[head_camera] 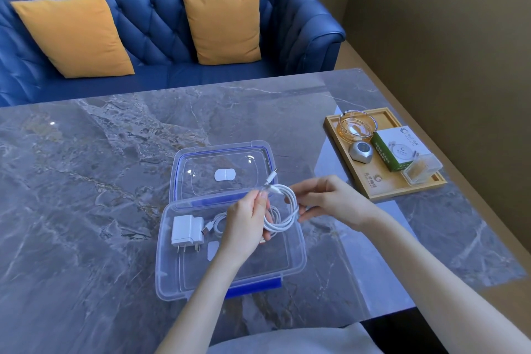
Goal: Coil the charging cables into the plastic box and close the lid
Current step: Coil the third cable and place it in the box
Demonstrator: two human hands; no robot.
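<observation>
A clear plastic box (296,256) with blue latches stands open on the marble table. Its lid (201,164) lies flat behind it. A white cable coil (290,210) hangs above the box's right half. My left hand (247,221) pinches its top left, my right hand (324,201) holds its right side. One plug end sticks up at the top. Inside the box lie a white charger plug (185,230) and a second coiled white cable (217,224), partly hidden by my left hand.
A wooden tray (373,181) at the right holds a glass ashtray (357,125), a silver gadget, a green-white carton and a clear case. A blue sofa (161,46) with two yellow cushions stands behind the table. The table's right edge runs near the tray.
</observation>
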